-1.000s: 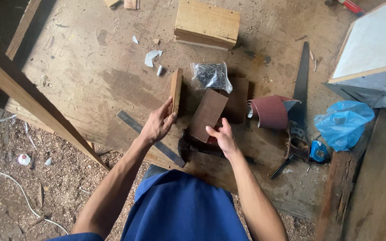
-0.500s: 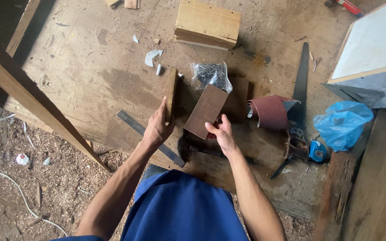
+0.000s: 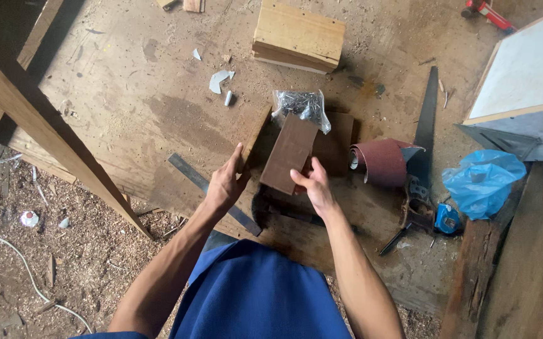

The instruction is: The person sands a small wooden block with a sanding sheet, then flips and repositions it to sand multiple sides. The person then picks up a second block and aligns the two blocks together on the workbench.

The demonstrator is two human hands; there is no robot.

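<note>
On a worn, dusty plywood work surface [image 3: 127, 94] scattered with sawdust, the person's two bare hands meet over a pair of wooden pieces. The left hand [image 3: 224, 183] grips the near end of a narrow light-brown wooden strip [image 3: 255, 135] standing on edge, fingers curled round it and thumb up along its side. The right hand [image 3: 312, 185] pinches the near edge of a flat dark-brown rectangular wooden board [image 3: 290, 152], which tilts up and leans away from the person. Strip and board lie just beside each other, their near ends almost touching.

Under the board rests another dark wooden panel [image 3: 337, 141], and at its far edge sits a clear plastic bag of small dark nails [image 3: 299, 105]. To the right lies a curled roll of reddish-brown sandpaper [image 3: 381, 160], beside a handsaw with a dark blade [image 3: 425, 119] pointing away from the person. A flat grey metal ruler [image 3: 208, 188] runs diagonally just beside the left wrist. Farther off stands a thick pale wooden block [image 3: 299, 34]. A crumpled blue plastic bag [image 3: 481, 182] sits at the right, near a white-topped box [image 3: 528, 75]. A long bare timber beam [image 3: 45, 125] slants across the left side above a floor strewn with wood shavings [image 3: 33, 263]. The person's blue garment [image 3: 259, 295] fills the lower middle.
</note>
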